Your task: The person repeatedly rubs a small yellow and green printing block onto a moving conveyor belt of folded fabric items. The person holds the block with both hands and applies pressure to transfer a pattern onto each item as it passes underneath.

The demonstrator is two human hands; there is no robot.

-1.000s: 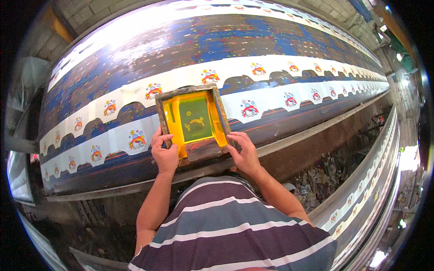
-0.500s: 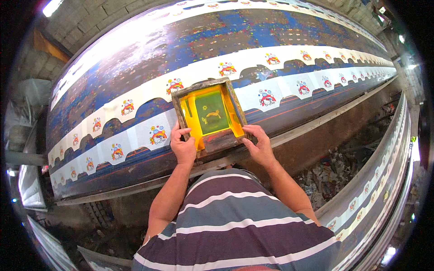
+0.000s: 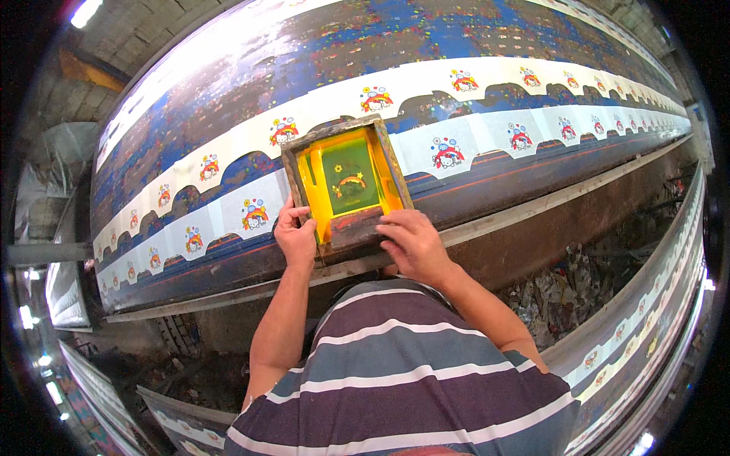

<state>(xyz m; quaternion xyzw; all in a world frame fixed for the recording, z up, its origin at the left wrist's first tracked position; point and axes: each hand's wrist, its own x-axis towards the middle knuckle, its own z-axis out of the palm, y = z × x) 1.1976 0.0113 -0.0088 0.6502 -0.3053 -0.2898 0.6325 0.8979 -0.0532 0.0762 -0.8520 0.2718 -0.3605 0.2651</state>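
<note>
A wooden screen-printing frame (image 3: 290,169) lies over the white printed strip in front of me. Inside, its green mesh (image 3: 349,179) shows a small rainbow and flower design, with yellow ink round the sides. A reddish, worn wooden bar (image 3: 356,220) lies along the near inner side. My left hand (image 3: 296,237) grips the frame's near left corner, thumb across the top. At the near right part, my right hand (image 3: 414,245) is partly bent, its fingers apart and their tips beside the bar's right end; it does not visibly hold anything.
A long, ink-spotted table (image 3: 251,99) carries rows of white cut pieces (image 3: 445,152) printed with colourful cartoon figures. A ledge (image 3: 525,205) runs along its near edge. Scraps (image 3: 544,300) litter the floor at right, beside another table (image 3: 646,327) with printed pieces.
My right hand has left the frame's right corner and moved left to the reddish bar. My left hand stays on the left corner. The view has shifted slightly.
</note>
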